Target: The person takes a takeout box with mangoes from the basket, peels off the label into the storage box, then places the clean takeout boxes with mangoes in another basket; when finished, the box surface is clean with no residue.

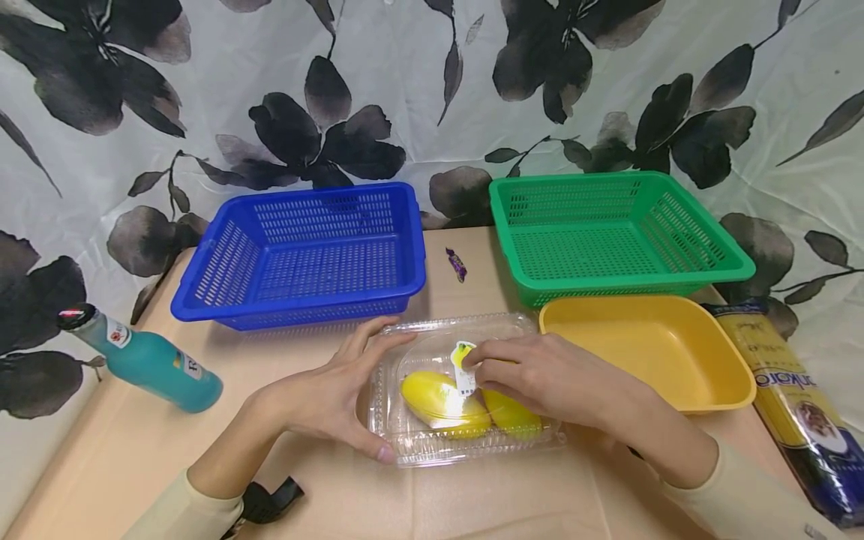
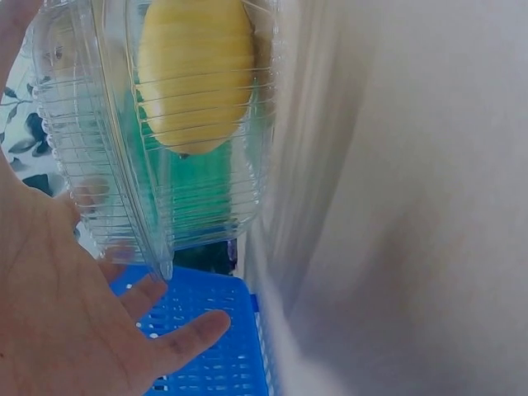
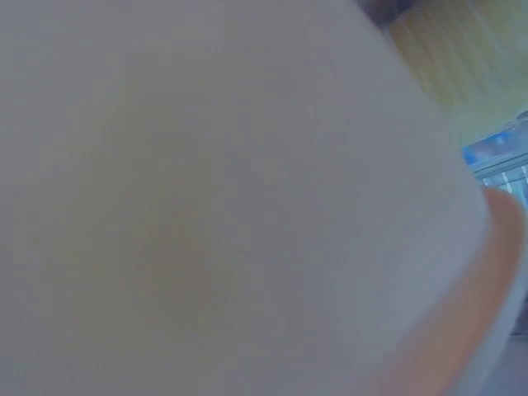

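A clear plastic clamshell box [image 1: 432, 452] lies on the table with two yellow oval fruits [image 1: 439, 401] inside. My left hand [image 1: 324, 397] spans the box's left side, thumb at the near corner and fingers at the far one. In the left wrist view, those fingers [image 2: 194, 340] look spread and fairly straight beside the box wall. Over the lid, my right hand [image 1: 556, 375] pinches the upper part of a white label [image 1: 466, 381] with a yellow fruit picture. Its lower part lies over the lid; how firmly it sticks, I cannot tell. The right wrist view is mostly blurred.
Behind the box stand a blue basket [image 1: 297, 306] and a green basket [image 1: 607, 285], with a purple wrapped candy [image 1: 456, 265] between them. A yellow tub [image 1: 634, 345] and a pasta packet [image 1: 796, 405] are at the right. A teal bottle [image 1: 158, 367] lies at the left.
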